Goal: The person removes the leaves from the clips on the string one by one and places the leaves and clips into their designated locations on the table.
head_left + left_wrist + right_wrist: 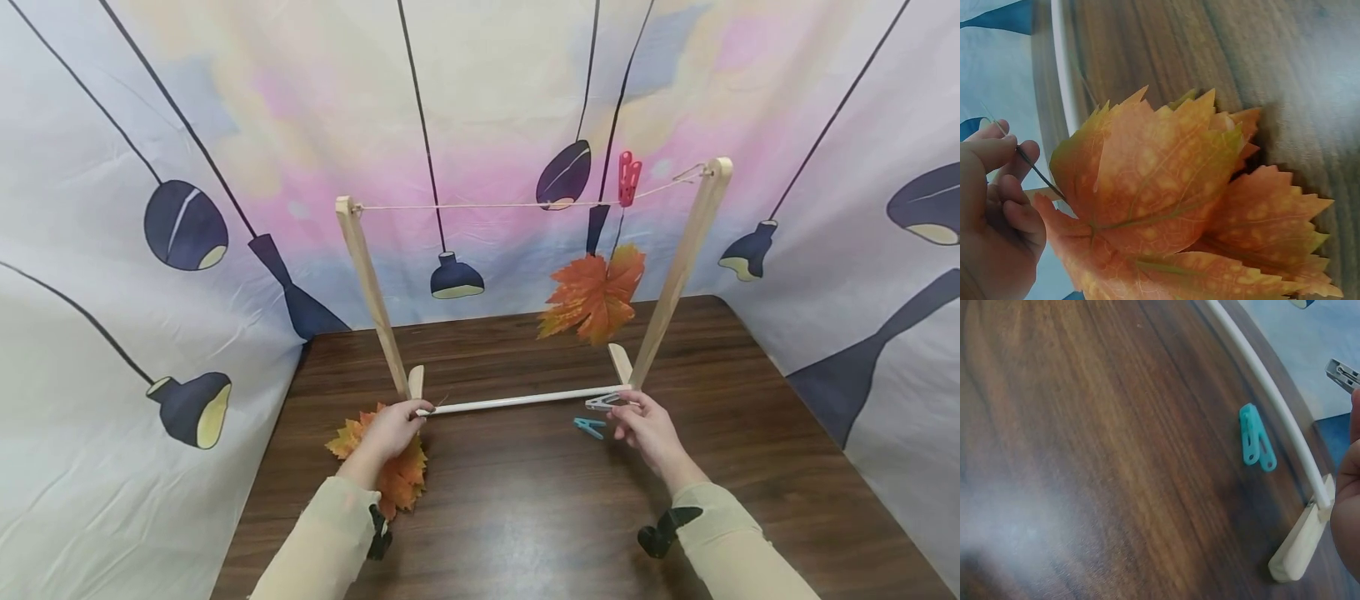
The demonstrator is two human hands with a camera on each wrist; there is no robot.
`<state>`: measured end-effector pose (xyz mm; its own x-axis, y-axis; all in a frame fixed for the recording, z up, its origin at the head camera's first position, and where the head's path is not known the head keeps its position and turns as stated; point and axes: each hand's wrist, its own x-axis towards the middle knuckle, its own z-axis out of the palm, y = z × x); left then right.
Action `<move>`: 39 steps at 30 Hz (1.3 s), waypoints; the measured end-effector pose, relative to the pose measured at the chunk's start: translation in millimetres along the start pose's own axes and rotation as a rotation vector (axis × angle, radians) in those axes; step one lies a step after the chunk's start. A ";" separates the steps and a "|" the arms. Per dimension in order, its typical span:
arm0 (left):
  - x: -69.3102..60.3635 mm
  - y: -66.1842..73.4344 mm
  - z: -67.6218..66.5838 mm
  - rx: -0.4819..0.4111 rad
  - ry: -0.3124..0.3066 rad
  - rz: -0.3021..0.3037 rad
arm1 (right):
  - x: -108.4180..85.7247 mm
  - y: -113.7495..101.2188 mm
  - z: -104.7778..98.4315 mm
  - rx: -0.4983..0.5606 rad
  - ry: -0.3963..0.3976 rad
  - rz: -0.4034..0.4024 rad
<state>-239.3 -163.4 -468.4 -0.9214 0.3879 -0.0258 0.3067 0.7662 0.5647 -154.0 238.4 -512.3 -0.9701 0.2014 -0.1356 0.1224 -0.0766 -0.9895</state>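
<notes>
Head view showed the left hand (392, 432) pinching a leaf (403, 477) by its stem (1040, 172), on the near side of the rod's (528, 400) left end, probably to avoid creasing it; the right hand (651, 432) pinched a grey peg (600, 403) near the rod's right end. The leaf looked orange, jagged, green-tinged.

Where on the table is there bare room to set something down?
Free: the table in front of the white rod, between the held leaf and teal clip; also behind the rod, between the wooden posts. Crowded: around the left hand, right hand and gray clip.
</notes>
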 end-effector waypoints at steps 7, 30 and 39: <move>-6.7 -6.1 5.8 0.026 0.028 0.015 | -0.8 10.2 -2.4 -0.038 -0.005 0.014; -12.9 -23.4 13.5 0.047 0.008 -0.002 | -10.8 38.6 -4.5 -0.096 -0.057 0.137; -11.7 -26.2 17.9 0.043 0.001 0.002 | -14.9 47.8 -8.7 -0.118 -0.080 0.160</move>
<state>-232.2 -178.8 -497.6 -0.9209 0.3891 -0.0241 0.3185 0.7867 0.5289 -131.9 240.2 -558.1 -0.9494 0.1174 -0.2915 0.2951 0.0146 -0.9554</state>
